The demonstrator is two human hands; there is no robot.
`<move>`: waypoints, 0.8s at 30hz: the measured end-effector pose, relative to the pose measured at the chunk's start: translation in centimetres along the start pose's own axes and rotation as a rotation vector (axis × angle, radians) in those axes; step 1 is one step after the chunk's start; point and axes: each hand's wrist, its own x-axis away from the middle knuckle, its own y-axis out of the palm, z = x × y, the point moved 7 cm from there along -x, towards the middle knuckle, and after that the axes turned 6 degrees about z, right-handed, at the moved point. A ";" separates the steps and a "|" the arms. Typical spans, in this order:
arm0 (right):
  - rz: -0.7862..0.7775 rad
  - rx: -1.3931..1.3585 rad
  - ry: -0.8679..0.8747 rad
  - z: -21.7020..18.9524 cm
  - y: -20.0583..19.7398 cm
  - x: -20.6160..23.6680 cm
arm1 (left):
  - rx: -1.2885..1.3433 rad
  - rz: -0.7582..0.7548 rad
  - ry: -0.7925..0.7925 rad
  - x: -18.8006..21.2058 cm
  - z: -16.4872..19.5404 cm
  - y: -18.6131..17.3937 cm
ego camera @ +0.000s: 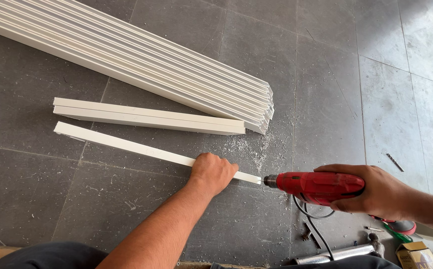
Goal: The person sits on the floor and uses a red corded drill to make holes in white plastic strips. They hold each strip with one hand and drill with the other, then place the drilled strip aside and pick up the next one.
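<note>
Step in hand, as I read it: drilling into the end of the single white strip (142, 148) that lies flat on the grey tile floor (336, 89). My left hand (212, 172) is closed down over the strip near its right end, fingers curled over the far edge, pinning it to the floor. My right hand (376, 192) is wrapped tight round the body of the red electric drill (316, 187), held roughly level, chuck pointing left. The bit tip sits right at the strip's end face; whether it has entered I cannot tell, the bit itself is too small to see.

White shavings (251, 149) are scattered on the floor just beyond the strip end. A short pair of white strips (147, 117) lies just behind, apart from the working one, and the long stack of white strips (127, 50) runs diagonally past that.

Next move, my guess: keep the drill in line with the strip, steady push, left hand holding firm so the piece doesn't slide or twist.

The black cord (318, 229) trails toward me. A loose drill bit (394, 162) lies to the right, well apart. Small box (415, 255) and a metal tool (336, 254) at bottom right.
</note>
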 end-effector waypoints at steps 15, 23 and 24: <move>0.029 -0.073 -0.023 0.4 0.1 0.5 | -0.050 0.006 0.010 -0.3 0.1 0.3; -0.002 0.040 0.019 0.3 0.3 0.9 | -0.050 0.023 0.002 -0.5 0.0 0.4; 0.009 0.037 0.011 0.2 0.3 0.9 | -0.043 0.031 0.001 -0.5 0.0 0.4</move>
